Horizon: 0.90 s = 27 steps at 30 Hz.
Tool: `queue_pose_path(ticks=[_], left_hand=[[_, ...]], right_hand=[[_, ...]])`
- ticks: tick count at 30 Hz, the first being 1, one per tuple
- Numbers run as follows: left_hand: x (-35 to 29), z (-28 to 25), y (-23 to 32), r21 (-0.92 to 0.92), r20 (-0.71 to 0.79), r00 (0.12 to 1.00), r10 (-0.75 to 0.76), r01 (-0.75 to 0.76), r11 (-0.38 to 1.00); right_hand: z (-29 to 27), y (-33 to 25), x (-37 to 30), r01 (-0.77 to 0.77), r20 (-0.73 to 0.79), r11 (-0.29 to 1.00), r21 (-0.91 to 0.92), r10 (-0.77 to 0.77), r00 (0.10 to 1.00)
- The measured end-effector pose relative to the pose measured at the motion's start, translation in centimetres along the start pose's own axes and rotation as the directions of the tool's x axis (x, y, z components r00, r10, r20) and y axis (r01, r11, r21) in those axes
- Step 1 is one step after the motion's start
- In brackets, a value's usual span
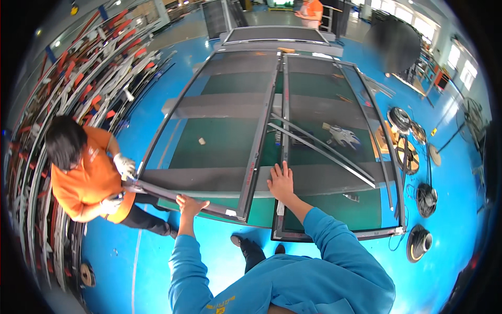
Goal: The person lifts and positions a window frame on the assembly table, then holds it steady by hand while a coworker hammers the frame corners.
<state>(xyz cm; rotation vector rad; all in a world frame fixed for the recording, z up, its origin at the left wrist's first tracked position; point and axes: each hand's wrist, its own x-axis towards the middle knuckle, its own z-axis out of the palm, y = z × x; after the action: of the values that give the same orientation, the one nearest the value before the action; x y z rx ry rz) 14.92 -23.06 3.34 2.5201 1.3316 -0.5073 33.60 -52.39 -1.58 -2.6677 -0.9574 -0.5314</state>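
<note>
Two large dark frames, which look like mesh screens, lie side by side on a green-topped table (209,144) with grey strips. My left hand (190,205) grips the near bar of the left frame (221,208), thumb out to the right. Fingers spread, my right hand (281,182) lies flat by the left bar of the right frame (286,137). Two thin silver strips (329,154) lie slanted across the right frame. A pair of white-grey gloves (343,137) shows within the right frame's outline. A small tan block (202,141) sits inside the left one.
At left, a co-worker in orange (89,172) with a white glove (124,165) touches the left frame's near corner. Behind them stands a rack of long profiles (63,104). Cable reels (420,243) lie on the blue floor at right. Another person (310,11) stands far back.
</note>
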Motion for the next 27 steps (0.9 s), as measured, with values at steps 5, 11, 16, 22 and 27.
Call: queue_pose_path(ticks=[5, 11, 16, 22, 27], left_hand=[[-0.3, 0.2, -0.6, -0.09, -0.046, 0.998, 0.041, -0.045, 0.995], [-3.7, -5.1, 1.5, -0.337, -0.188, 0.928, 0.32, -0.367, 0.867], [-18.1, -17.8, 6.4, -0.627, -0.495, 0.586, 0.642, -0.752, 0.203], [-30.3, -24.8, 8.5, -0.289, -0.788, -0.177, 0.59, -0.74, -0.607], [-35.0, -24.0, 7.5, -0.162, -0.806, -0.346, 0.48, -0.651, -0.741]], right_hand=[[0.2, -0.2, 0.2, 0.0, -0.003, 1.0, 0.015, 0.0, 1.0], [0.2, -0.3, 0.1, 0.04, -0.06, 0.998, 0.043, -0.038, 0.997], [0.9, 0.1, -0.1, 0.028, -0.056, 0.999, 0.03, -0.026, 0.998], [7.9, 4.7, -1.7, 0.064, -0.072, 0.969, 0.239, -0.048, 0.996], [2.4, 0.7, -0.3, 0.023, -0.034, 1.0, 0.009, -0.022, 0.999]])
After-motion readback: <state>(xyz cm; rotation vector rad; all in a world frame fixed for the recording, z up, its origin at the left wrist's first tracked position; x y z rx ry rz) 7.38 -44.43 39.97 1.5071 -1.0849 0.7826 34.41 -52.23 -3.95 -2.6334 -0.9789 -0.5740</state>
